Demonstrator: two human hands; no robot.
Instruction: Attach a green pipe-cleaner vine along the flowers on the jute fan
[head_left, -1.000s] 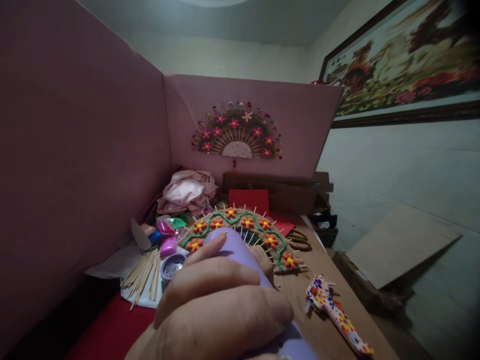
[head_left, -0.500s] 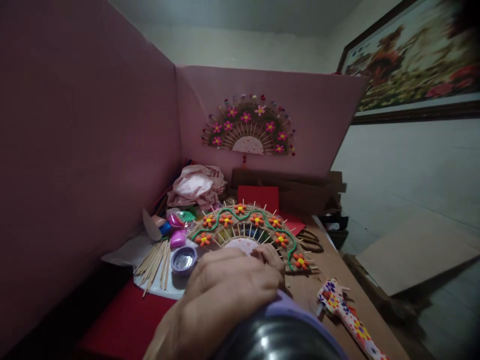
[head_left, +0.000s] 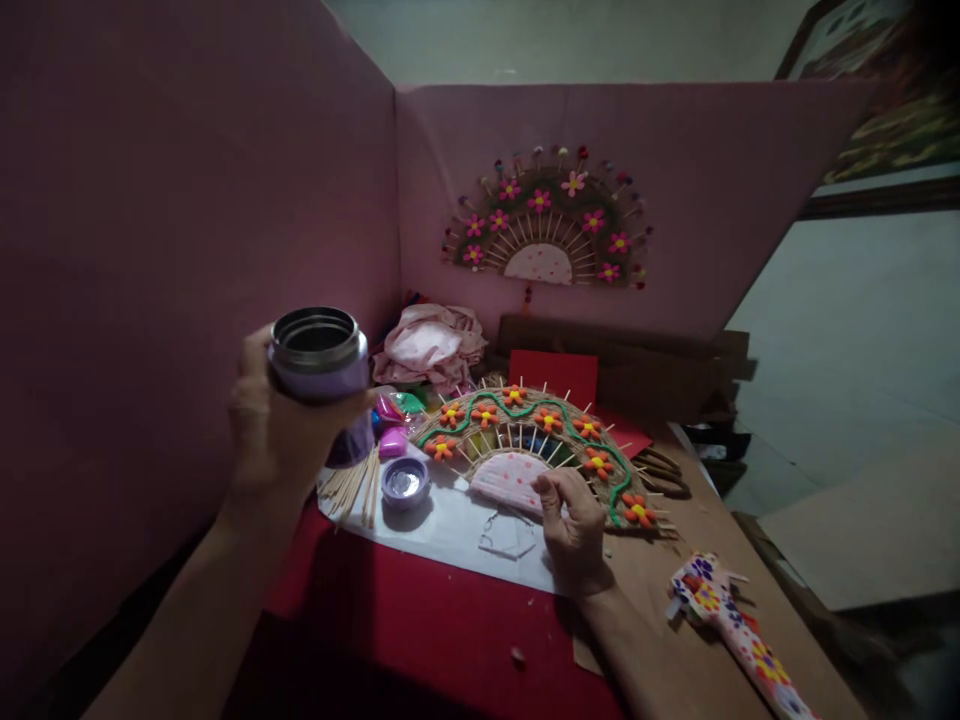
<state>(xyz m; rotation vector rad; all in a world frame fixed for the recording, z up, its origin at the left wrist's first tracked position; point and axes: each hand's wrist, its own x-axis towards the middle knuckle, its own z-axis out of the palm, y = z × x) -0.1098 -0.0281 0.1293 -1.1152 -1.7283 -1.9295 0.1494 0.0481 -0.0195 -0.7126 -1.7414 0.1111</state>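
Observation:
My left hand [head_left: 262,420], raised at the left, is wrapped round a purple thermos flask [head_left: 319,385]. The flask is upright, with its steel mouth uncovered. My right hand [head_left: 574,525] is closed with curled fingers at the lower edge of a half-round fan [head_left: 525,410]. Whatever it may hold is hidden. Twine, thin sticks, orange clay flowers and a wavy green strand cover the fan, around a pink dotted half-circle. A purple cup-like lid [head_left: 405,483] rests on white paper [head_left: 450,540], beside a bundle of thin wooden sticks [head_left: 352,490].
Behind the fan are crumpled pink cloth [head_left: 431,345], bags of coloured clay [head_left: 394,420] and red card [head_left: 555,375]. A similar flowered fan [head_left: 544,225] hangs on the pink panel. Scissors [head_left: 660,470] and a flower-patterned glue gun [head_left: 739,625] lie at the right.
The flask has moved from close in front of the camera to the left, now upright in my left hand. My right hand now shows by the fan. The view has shifted left and down.

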